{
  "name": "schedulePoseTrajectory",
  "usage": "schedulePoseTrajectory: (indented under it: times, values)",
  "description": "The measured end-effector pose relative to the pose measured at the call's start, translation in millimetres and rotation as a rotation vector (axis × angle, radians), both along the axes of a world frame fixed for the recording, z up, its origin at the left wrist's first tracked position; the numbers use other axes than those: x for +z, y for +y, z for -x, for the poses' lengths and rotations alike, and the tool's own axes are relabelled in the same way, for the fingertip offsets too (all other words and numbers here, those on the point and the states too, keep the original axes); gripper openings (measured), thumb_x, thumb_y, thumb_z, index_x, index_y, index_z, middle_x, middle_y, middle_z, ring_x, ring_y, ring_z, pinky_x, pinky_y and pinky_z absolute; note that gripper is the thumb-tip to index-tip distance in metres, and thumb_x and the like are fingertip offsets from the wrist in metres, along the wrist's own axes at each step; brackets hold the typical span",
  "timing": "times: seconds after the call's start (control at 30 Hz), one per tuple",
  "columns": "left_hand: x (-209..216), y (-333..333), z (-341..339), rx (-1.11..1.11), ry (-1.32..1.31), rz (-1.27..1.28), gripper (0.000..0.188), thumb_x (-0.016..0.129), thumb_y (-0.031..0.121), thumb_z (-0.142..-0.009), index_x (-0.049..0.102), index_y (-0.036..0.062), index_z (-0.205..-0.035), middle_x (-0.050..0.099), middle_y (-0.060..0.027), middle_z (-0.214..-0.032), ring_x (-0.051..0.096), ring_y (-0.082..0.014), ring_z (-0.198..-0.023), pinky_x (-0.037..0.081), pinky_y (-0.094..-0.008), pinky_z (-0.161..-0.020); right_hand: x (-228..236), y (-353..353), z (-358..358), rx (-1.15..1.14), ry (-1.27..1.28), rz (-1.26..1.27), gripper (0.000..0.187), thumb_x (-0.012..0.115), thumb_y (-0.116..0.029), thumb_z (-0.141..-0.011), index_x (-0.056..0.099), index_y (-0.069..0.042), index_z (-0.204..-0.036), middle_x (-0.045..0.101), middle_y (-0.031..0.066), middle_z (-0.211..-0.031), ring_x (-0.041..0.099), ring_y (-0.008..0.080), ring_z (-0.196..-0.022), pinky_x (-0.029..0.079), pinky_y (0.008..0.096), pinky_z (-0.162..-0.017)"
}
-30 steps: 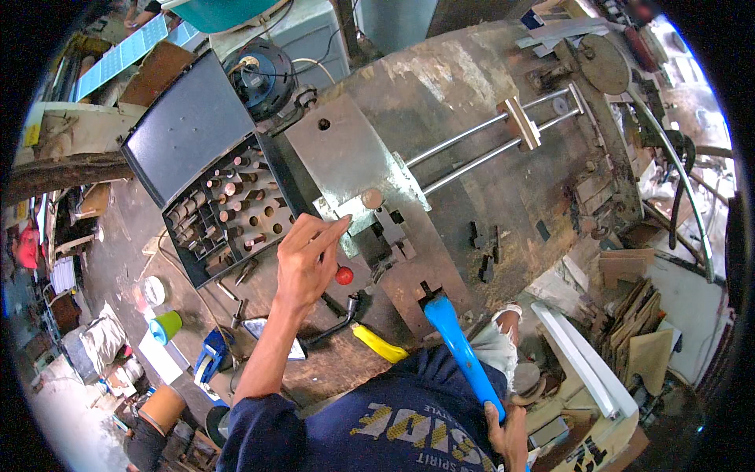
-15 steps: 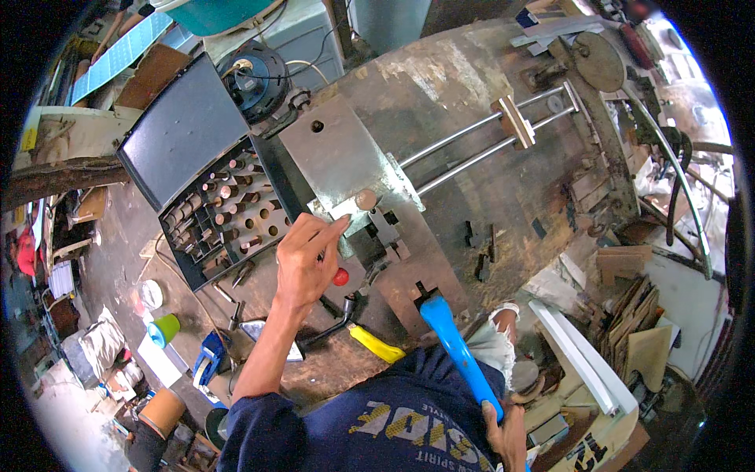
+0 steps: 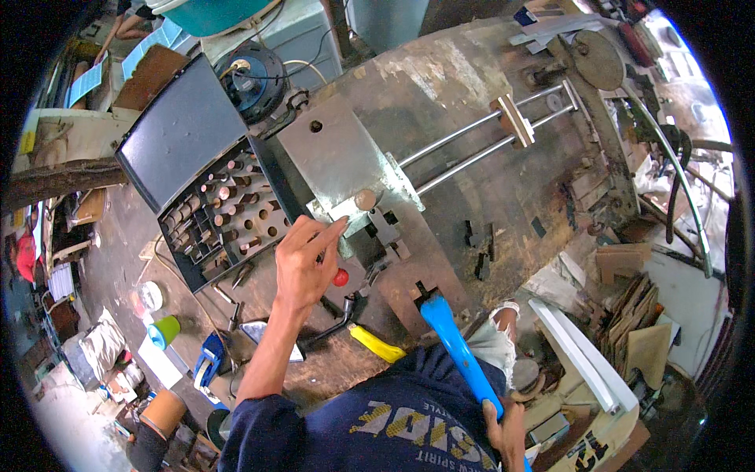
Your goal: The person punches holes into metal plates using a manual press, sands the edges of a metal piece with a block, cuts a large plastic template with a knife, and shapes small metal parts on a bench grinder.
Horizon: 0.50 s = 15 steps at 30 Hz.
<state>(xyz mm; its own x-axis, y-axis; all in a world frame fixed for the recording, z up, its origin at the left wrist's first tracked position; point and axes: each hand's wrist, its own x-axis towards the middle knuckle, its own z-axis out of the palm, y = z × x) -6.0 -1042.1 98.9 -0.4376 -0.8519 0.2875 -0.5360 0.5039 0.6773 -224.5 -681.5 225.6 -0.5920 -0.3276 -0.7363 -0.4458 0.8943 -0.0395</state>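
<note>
Right hand [image 3: 508,429] around the blue handle [image 3: 462,355], left hand [image 3: 303,259] at the metal machine [image 3: 336,157]

- Teal tub [image 3: 216,14] at the top edge
- Cable reel [image 3: 255,85], black and round, below the tub
- Cardboard [image 3: 153,76] at upper left, beside light-blue panels [image 3: 86,85]
- Green cup [image 3: 167,327], tipped on its side, near a white pot [image 3: 149,296]
- Paper [image 3: 161,362] just beside the cup
- Brown cylinder [image 3: 162,413] at lower left
- Long white bar [image 3: 578,354] at lower right, near stacked wood scraps [image 3: 633,303]
- Round disc [image 3: 599,61] at upper right
</note>
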Motion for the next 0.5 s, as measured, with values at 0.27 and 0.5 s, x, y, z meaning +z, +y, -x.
schedulePoseTrajectory:
  times: [0.27,0.5]
  values:
    - [0.2,-2.8,5.2,-0.008,0.017,-0.004,0.028,0.07,-0.01,-0.075,0.076,0.003,-0.099,0.062,-0.0098,-0.075,0.059,-0.0233,-0.068,0.049,-0.0337,-0.061,-6.8,6.4,5.5,-0.048,-0.086,-0.02,0.071,0.064,-0.059,-0.087,0.061,0.009,-0.105,0.058,0.0306,-0.099,0.057,0.0478,-0.098,0.046,0.0521,-0.086]
    - [-3.4,-2.3,8.2,-0.004,0.023,0.007,0.025,0.071,-0.009,-0.074,0.076,0.0027,-0.097,0.063,-0.01,-0.075,0.06,-0.0228,-0.067,0.049,-0.033,-0.061,6.3,-9.3,1.9,-0.061,-0.073,-0.041,0.072,0.064,-0.059,-0.087,0.061,0.008,-0.112,0.06,0.031,-0.103,0.057,0.0479,-0.101,0.046,0.0522,-0.087]
